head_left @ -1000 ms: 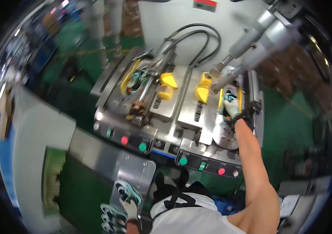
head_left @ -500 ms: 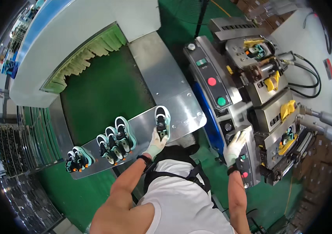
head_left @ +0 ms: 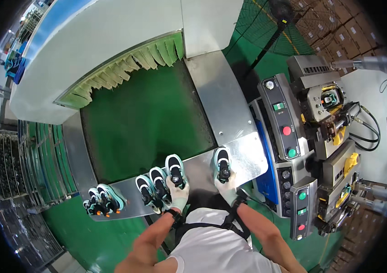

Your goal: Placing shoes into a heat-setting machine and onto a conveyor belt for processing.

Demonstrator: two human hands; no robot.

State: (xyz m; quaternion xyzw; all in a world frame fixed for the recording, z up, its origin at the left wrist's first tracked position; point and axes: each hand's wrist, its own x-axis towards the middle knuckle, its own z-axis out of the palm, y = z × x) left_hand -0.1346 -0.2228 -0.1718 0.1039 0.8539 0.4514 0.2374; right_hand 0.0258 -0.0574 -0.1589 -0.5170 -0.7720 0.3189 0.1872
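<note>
Both my hands wear pale gloves. My left hand [head_left: 179, 194] grips the heel end of a black, white and mint sneaker [head_left: 174, 166], whose toe points away from me. To its right, my right hand [head_left: 226, 185] is closed round the heel end of a matching sneaker [head_left: 222, 158]. Both sneakers are at the metal ledge [head_left: 198, 169] in front of me. Just left of my left hand, two more sneakers [head_left: 159, 178] stand side by side on the ledge. My fingers partly cover the heels of the held ones.
Several sneakers [head_left: 108, 196] with orange bits sit at the ledge's left end. Beyond the ledge lies a green belt [head_left: 143, 123] under a fringed curtain [head_left: 125, 73]. On the right stands a machine with a button panel [head_left: 280, 118]; farther off are a fan [head_left: 289, 27] and cartons [head_left: 357, 36].
My right hand has left the machine's lower button panel and taken the right-hand sneaker. My left hand has let that sneaker go and moved left to another. The view has shifted.
</note>
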